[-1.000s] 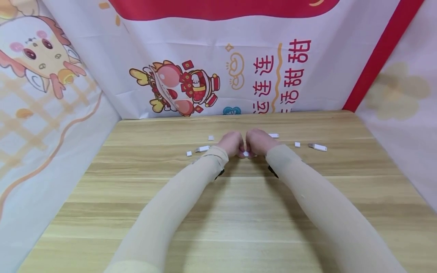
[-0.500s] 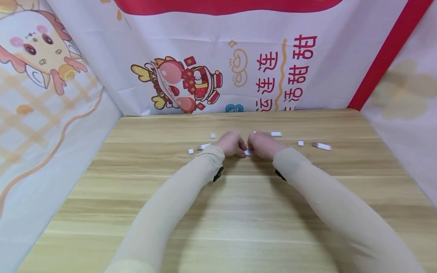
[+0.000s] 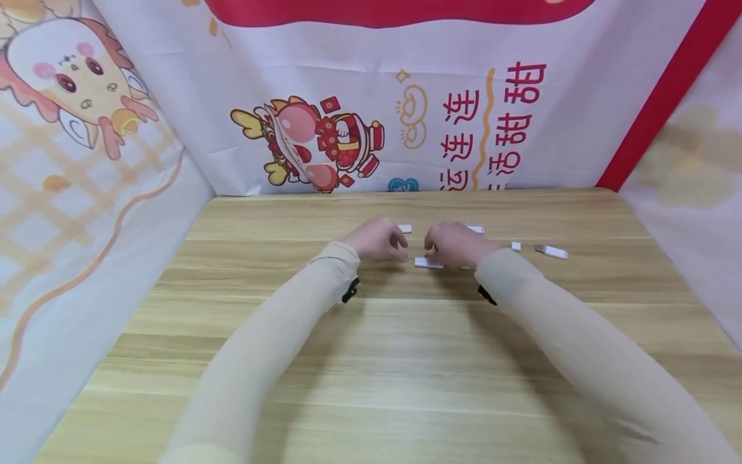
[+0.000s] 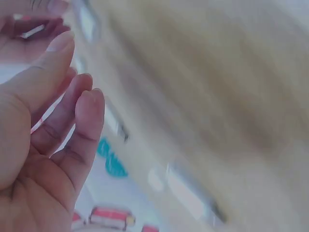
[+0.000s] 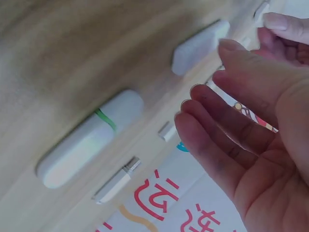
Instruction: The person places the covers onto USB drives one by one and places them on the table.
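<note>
**Left hand (image 3: 379,240) drew away from the white stick (image 3: 429,263), opening a gap between two hands**

Half a second earlier both hands met over that stick; now it lay untouched on the wooden table (image 3: 371,361), between them and a little nearer the person. No metal plug showed on it, so I judged that one closed up and done. Near the right hand (image 3: 455,243), another stick with a green band (image 5: 89,140) lay with no plug bared either, probably finished too.

Work seemed to remain farther out. Behind the right hand lay a drive with its metal plug exposed (image 5: 117,181), a small loose cap (image 5: 166,130) close by. Off to the right sat a second cap (image 3: 516,246), just beside another bare-plugged drive (image 3: 554,252). What the left hand and its sleeve (image 3: 272,341) covered, I could not count.

Both arms reached well forward and angled inward, the hands low over the table, fingertips facing each other. The left fingers were loosely bent, thumb apart, gripping nothing. The right fingers curved gently, relaxed and likewise free of any object, with the hand just above the white stick's right end.
</note>
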A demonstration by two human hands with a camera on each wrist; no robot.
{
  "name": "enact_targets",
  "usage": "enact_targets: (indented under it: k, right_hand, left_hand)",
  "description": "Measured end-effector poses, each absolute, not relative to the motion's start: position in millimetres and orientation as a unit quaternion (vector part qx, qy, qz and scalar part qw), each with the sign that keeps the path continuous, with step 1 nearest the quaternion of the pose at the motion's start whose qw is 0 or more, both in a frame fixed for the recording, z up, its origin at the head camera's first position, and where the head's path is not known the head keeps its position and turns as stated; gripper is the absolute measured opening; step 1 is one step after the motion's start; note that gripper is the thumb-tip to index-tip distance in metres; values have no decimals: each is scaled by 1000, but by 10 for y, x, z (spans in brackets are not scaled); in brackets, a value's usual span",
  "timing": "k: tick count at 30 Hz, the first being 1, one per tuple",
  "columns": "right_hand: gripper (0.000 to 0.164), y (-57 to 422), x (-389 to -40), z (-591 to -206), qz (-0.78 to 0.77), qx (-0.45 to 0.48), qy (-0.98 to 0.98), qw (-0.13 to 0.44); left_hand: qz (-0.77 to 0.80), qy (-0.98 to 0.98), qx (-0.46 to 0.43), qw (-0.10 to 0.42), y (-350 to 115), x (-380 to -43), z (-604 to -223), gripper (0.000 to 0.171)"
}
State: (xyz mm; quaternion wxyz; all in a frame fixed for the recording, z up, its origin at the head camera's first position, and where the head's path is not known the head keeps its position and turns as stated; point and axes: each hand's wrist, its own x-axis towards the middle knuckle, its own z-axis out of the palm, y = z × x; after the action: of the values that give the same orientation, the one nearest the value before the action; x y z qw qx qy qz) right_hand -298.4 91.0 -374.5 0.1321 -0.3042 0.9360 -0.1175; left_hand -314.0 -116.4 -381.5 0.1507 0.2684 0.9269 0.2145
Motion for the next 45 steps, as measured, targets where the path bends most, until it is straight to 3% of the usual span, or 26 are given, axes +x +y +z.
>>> enact_targets:
  k: [8, 13, 18, 25, 30, 45]
  right_hand:
    - [17, 820, -3010, -3675, -104, -319, 935, 113]
    - [12, 631, -2986, -3627, -107, -339, 929, 100]
    - [13, 346, -3011, -3668, -93, -364, 923, 82]
    - [18, -140, -3084, -3800, -119, -352, 922, 111]
    - [18, -424, -3153, -3864, -102, -353, 925, 96]
    - [13, -538, -3234, -3946, -84, -356, 925, 106]
  left_hand:
    - [233, 937, 220, 140, -1817, -3066, -3506, 31]
    - [203, 953, 190, 122, -2191, -3024, -3551, 30]
    - [174, 960, 170, 137, -2403, -2948, -3732, 38]
    - [192, 960, 153, 132, -2547, -2949, -3974, 35]
    - [214, 956, 156, 125, -2591, -2998, -4036, 32]
    - [226, 950, 187, 105, -2605, -3006, -4115, 17]
